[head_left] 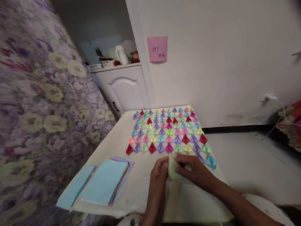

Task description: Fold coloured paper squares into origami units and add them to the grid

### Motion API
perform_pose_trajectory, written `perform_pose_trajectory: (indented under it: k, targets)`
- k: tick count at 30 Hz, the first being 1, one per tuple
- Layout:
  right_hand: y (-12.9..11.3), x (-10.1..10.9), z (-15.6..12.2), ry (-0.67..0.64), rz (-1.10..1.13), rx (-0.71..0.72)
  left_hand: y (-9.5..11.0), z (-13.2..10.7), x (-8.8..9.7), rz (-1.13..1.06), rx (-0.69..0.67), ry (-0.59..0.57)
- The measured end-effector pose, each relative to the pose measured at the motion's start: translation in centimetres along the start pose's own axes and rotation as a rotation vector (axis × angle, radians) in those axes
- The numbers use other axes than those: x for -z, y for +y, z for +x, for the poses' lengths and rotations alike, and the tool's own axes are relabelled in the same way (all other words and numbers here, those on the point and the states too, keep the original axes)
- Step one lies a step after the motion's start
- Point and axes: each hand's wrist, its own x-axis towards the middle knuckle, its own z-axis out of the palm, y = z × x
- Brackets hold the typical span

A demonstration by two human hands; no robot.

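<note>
A pale yellow-green sheet of paper, partly folded, is pinched between both my hands just above the cream table. My left hand grips its left edge with curled fingers. My right hand presses on it from the right, fingers closed over the fold. Just beyond my hands lie several rows of small folded paper pieces in red, purple, blue, green, pink and yellow, laid in a grid.
Two stacks of coloured paper sheets with light blue tops lie at the table's left. A floral fabric surface rises on the left. A white cabinet, a wall with a pink note, and a cable stand behind.
</note>
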Motion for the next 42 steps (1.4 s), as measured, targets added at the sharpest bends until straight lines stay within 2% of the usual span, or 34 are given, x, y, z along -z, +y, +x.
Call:
perform_pose_trajectory:
  k: [3, 5, 8, 12, 14, 18, 22, 30, 37, 42]
  targets:
    - [0.1, -0.2, 0.0, 0.023, -0.078, 0.006, 0.6, -0.4, -0.4, 0.102, -0.030, -0.066]
    - [0.2, -0.3, 0.0, 0.042, -0.118, 0.010, 1.3, -1.0, -1.0, 0.140, -0.074, -0.031]
    - [0.3, -0.4, -0.1, 0.079, -0.128, 0.007, 2.0, -1.5, -1.6, 0.168, -0.078, -0.063]
    - [0.1, -0.4, -0.1, 0.131, -0.115, -0.009, 1.2, -1.0, -1.2, 0.067, -0.015, -0.170]
    - [0.0, -0.4, -0.2, 0.171, -0.109, -0.018, 0.6, -0.7, -1.0, -0.031, 0.022, -0.188]
    - [0.2, -0.4, -0.2, 0.248, -0.088, 0.007, 0.3, -0.7, -1.5, -0.240, 0.046, -0.161]
    - [0.4, -0.4, -0.2, 0.314, -0.120, 0.066, 0.6, -0.8, -1.9, -0.335, 0.047, -0.130]
    - [-0.1, -0.2, 0.0, 0.348, -0.120, -0.013, 0.4, -0.6, -1.8, -0.366, 0.003, -0.133]
    - [0.2, -0.1, 0.2, 0.388, -0.095, 0.020, 0.3, -0.7, -2.4, -0.350, -0.025, -0.103]
    - [1.0, 0.2, 0.3, 0.302, 0.023, -0.135, 0.3, -0.8, -2.8, -0.363, -0.006, -0.109]
